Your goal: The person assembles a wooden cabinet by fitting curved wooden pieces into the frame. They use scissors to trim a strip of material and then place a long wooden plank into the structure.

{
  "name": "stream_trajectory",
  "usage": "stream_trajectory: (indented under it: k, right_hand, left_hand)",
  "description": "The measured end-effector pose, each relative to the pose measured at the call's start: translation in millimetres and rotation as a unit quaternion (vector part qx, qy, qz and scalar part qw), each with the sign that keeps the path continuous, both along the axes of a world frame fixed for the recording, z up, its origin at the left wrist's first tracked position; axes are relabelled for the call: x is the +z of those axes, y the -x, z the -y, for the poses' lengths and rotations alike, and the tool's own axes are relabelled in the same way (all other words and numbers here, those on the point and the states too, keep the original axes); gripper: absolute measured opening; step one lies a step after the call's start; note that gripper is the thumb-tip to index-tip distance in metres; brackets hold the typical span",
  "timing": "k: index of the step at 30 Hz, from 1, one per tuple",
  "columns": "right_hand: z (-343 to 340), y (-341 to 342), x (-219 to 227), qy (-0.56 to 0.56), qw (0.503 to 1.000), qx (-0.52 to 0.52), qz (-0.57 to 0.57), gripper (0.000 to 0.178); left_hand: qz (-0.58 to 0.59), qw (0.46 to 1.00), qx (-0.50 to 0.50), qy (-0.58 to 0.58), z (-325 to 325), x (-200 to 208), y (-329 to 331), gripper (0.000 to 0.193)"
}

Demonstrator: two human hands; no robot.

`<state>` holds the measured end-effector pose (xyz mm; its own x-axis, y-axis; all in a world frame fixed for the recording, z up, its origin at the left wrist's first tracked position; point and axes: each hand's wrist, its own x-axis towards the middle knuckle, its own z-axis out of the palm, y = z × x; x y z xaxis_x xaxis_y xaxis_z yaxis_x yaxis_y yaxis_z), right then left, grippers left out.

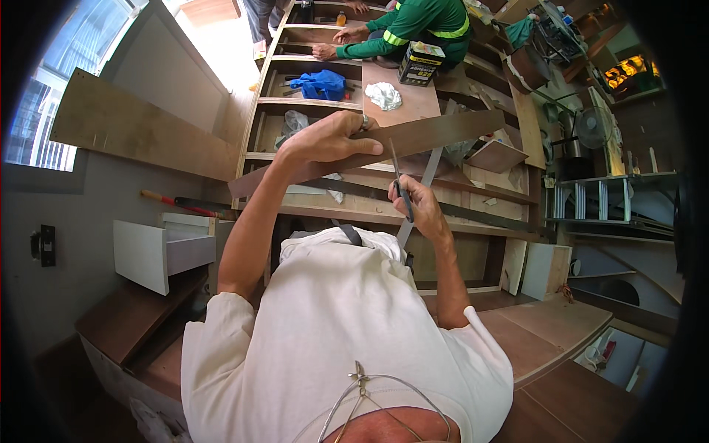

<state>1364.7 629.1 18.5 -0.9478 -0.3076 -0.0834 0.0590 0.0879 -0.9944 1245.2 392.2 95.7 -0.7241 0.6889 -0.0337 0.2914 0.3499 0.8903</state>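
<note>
A long, thin brown strip, like veneer or edging, stretches crosswise in front of my chest. My left hand is closed on its middle, thumb on top and fingers behind, with a ring on one finger. In my right hand is a pair of scissors with black handles. The blades point away from me and meet the strip just right of my left thumb. Whether they have cut into it I cannot tell. Behind the scissors slants a narrow grey strip.
An open wooden frame with compartments lies ahead, holding a blue cloth or bag. A crumpled white cloth and a black tin rest on a board. Beyond, a person in green works. A white drawer stands left, a fan right.
</note>
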Motion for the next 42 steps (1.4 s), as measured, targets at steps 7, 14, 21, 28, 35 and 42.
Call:
stream_trajectory:
  k: [7, 14, 21, 28, 35, 42]
  right_hand:
    - [4.7, -0.3, 5.9, -0.009, 1.000, -0.010, -0.017, 0.022]
    - [4.1, 0.6, 10.4, -0.029, 0.999, -0.010, -0.031, 0.020]
    - [6.4, 1.2, 17.8, -0.015, 1.000, -0.008, -0.013, 0.019]
    - [5.9, 2.5, 8.8, -0.027, 0.999, -0.015, -0.027, 0.020]
    - [5.5, 3.7, 2.8, -0.024, 0.999, -0.017, -0.023, 0.024]
    - [8.5, 6.8, 10.4, -0.027, 0.999, -0.004, -0.032, 0.025]
  left_hand:
    - [0.009, 1.000, -0.020, -0.013, -1.4, -2.7, 6.1, 0.037]
    - [-0.022, 0.998, -0.028, -0.043, -2.5, -1.0, 8.0, 0.037]
    - [-0.010, 0.999, -0.034, 0.016, -2.1, 16.8, 8.9, 0.041]
    - [-0.018, 0.999, -0.042, 0.006, -0.3, 17.8, 10.6, 0.037]
    - [-0.005, 0.999, -0.039, 0.015, 0.7, 19.0, 11.0, 0.036]
    - [0.005, 0.999, -0.036, 0.023, -0.6, 12.7, 10.2, 0.049]
